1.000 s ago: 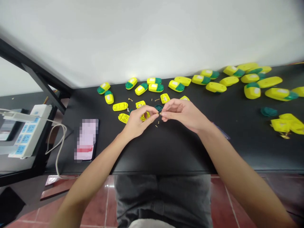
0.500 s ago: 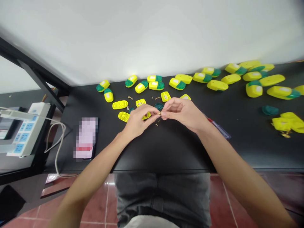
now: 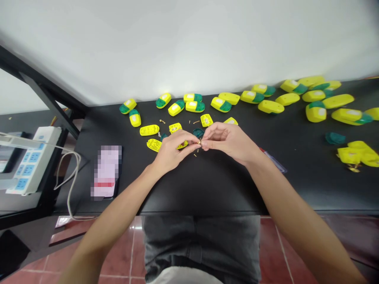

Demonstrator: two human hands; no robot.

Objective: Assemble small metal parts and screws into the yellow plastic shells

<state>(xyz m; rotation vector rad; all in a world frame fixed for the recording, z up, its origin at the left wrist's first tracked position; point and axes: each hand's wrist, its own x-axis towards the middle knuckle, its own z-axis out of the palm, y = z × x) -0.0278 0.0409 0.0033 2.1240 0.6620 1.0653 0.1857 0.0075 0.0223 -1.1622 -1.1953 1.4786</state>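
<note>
Over the black tabletop, my left hand and my right hand meet fingertip to fingertip. Pinched between them is a small brass-coloured metal piece, mostly hidden by the fingers. Below it lie small screws. Under and beside my left hand are open yellow shell halves, one partly covered by it. A dark green translucent cover sits just behind the fingertips. Another yellow part with a white inside lies beyond my right hand, near a small metal strip.
Closed yellow-and-green casings line the wall side. At right lie a green cover and loose yellow shells with metal bits. A red-tipped clear-handled tool lies by my right forearm. At left are a phone, power strip and white cable.
The small metal piece has turned slightly between my fingertips, and more of it shows upright. Both hands stay in nearly the same place.
</note>
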